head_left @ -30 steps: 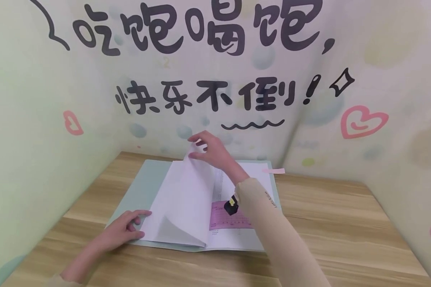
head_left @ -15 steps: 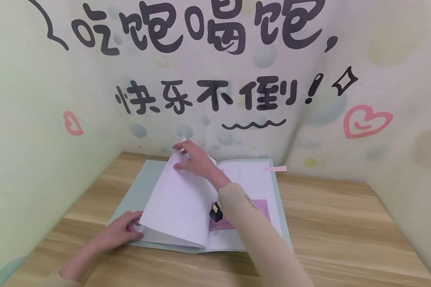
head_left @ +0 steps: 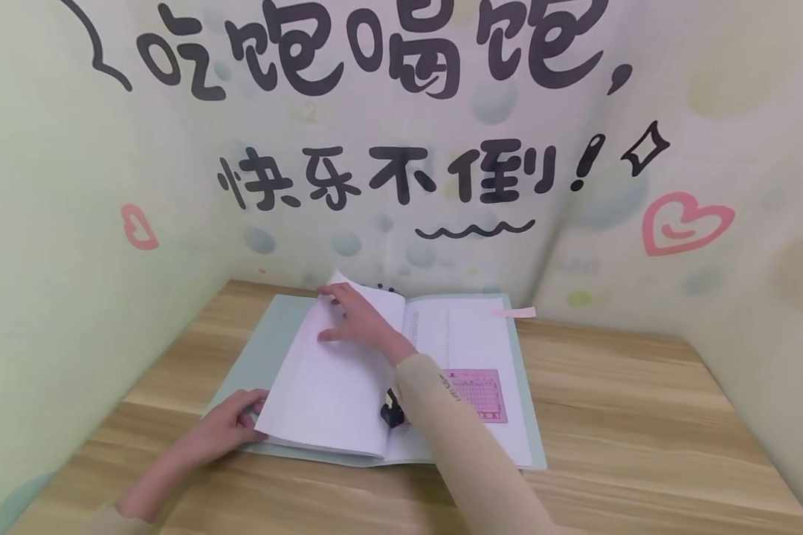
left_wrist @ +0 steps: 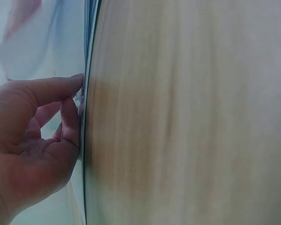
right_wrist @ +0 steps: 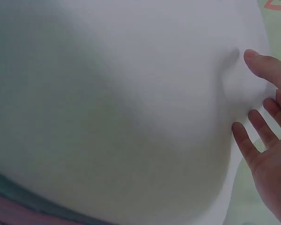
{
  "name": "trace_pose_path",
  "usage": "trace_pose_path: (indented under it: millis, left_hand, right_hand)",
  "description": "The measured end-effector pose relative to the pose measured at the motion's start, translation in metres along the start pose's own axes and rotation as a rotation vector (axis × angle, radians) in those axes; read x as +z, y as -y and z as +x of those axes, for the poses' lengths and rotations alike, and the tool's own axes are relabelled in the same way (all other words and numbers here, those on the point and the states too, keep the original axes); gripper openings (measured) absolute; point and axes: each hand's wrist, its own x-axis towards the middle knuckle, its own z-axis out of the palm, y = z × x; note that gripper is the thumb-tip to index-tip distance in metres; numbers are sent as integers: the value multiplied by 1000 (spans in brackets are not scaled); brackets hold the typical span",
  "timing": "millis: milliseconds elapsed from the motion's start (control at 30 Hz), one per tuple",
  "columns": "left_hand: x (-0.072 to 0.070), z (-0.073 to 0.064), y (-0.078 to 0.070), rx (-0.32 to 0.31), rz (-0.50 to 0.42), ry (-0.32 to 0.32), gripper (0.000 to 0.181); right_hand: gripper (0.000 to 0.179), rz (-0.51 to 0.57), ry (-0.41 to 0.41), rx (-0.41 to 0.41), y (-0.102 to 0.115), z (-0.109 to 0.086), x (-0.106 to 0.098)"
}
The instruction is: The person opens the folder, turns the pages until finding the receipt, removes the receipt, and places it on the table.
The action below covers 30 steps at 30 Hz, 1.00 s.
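A folder (head_left: 257,357) with pale blue-green covers lies spread on the table. My right hand (head_left: 358,316) touches the upper part of a white page (head_left: 328,401) on the folder's left side; that page's top corner curls up past the fingers. In the right wrist view, the spread fingers of the right hand (right_wrist: 271,164) lie along the edge of the page (right_wrist: 145,93). My left hand (head_left: 221,427) is at the folder's lower left corner. Seen from the left wrist, the left hand (left_wrist: 37,140) has its thumb and curled fingers pinched at the folder's edge (left_wrist: 85,126).
On the right-hand page is a pink printed sheet (head_left: 482,397), partly behind the right sleeve (head_left: 442,416). A pink tab (head_left: 525,313) sticks out at the upper right. The wooden table (head_left: 629,416) meets a lettered wall (head_left: 401,253) behind the folder.
My right hand has moved left and down, bringing the white page over onto the left side. More of the right-hand page and its pink sheet now shows. The left hand has stayed nearly in place.
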Motion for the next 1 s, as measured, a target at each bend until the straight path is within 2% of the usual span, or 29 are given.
trace_pose_path:
  millis: [167,433,733,867,933,1000]
  left_hand:
    - [-2,1,1,3,29,-8,55]
    - [-5,3,-2,0,28,8,56]
    - [-2,3,-2,-14,16,20,55]
    - [0,2,-2,-24,31,14,49]
    - [0,2,-2,-29,11,9,43]
    - [-1,0,-4,-56,-48,16,39]
  right_hand:
    - [87,-60,41,10,-12,1,16]
    - [91,-73,18,39,-25,3,30]
    - [92,-188,28,75,-29,0,48]
    - [92,-235,30,96,-29,-2,55]
    - [92,-235,28,107,-28,-2,57]
    - [92,-229,36,122,-29,-3,59]
